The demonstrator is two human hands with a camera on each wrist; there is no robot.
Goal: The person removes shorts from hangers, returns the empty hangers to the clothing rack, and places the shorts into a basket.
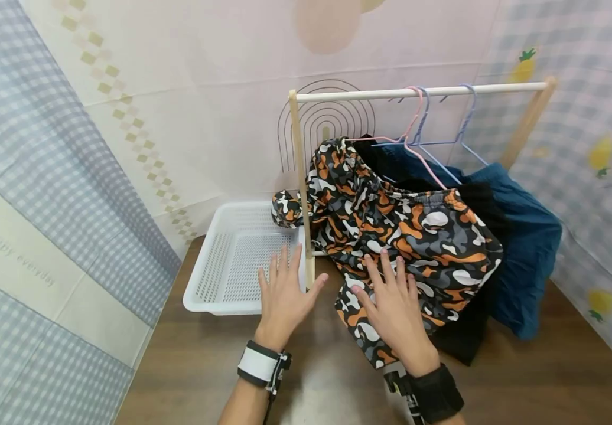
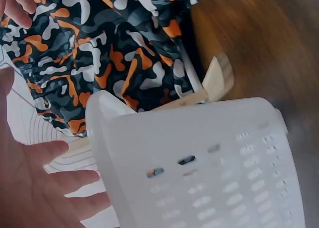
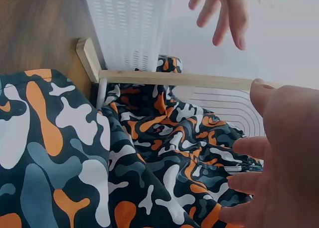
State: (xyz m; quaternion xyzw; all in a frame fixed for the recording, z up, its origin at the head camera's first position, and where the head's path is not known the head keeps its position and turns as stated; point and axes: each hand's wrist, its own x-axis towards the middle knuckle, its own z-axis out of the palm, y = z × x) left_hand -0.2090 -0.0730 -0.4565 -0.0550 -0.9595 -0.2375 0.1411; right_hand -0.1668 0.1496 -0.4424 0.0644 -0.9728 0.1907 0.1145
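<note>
Both hands hang in the air with fingers spread and nothing held. My left hand (image 1: 285, 301) is by the right side of a white perforated plastic basket (image 1: 195, 289), its fingers overlapping the rim in the head view. In front of an orange, grey and white camouflage-print garment (image 1: 439, 251) is my right hand (image 1: 393, 307), palm toward the cloth. This garment has a gathered elastic waistband and hangs on a pink hanger (image 1: 411, 118). Part of it bunches past the rack's left post, over the basket's corner. The left wrist view shows the basket's slotted side close to the left fingers.
A small clothes rack with a white rail (image 1: 348, 95) and wooden posts stands on the brown wooden table (image 1: 178, 366). Behind the printed garment hang a black garment (image 1: 460, 348) and a blue one (image 1: 529, 248), near blue hangers (image 1: 465, 118). Patterned cloth walls surround the table.
</note>
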